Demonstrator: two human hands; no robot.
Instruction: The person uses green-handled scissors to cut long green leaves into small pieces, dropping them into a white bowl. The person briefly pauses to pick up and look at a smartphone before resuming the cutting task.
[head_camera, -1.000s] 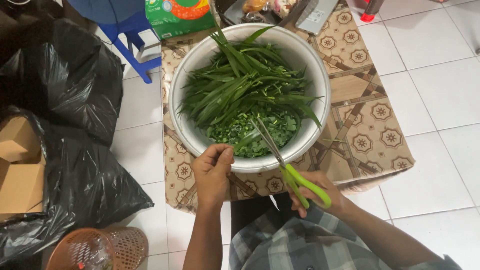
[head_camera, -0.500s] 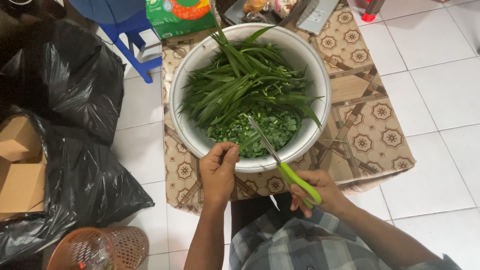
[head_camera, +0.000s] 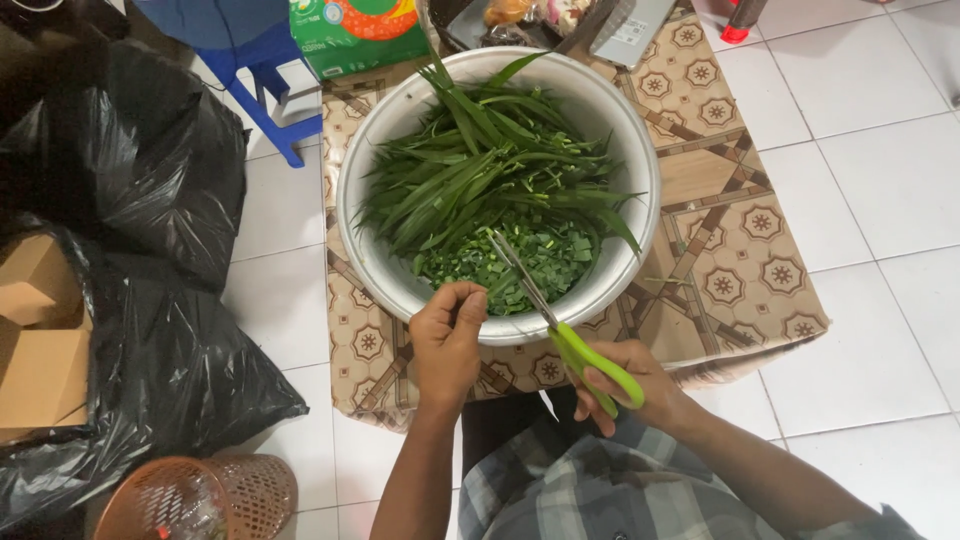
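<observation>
Two hands at near rim of metal basin (head_camera: 640, 150). Left hand (head_camera: 447, 345) pinched shut on leaf ends over chopped greens (head_camera: 520, 265), steadying them. Right hand (head_camera: 630, 385) wrapped around green-handled scissors (head_camera: 555, 320), blades angled into basin so cuttings dropped inside. Long leaves (head_camera: 480, 170) heaped behind.

Even, bright indoor light from overhead, soft shadows only. Mild glare on metal bowl (head_camera: 640, 130) rim and black plastic bags (head_camera: 150, 180). Sharp focus overall; slight wide-angle bending at frame edges.
</observation>
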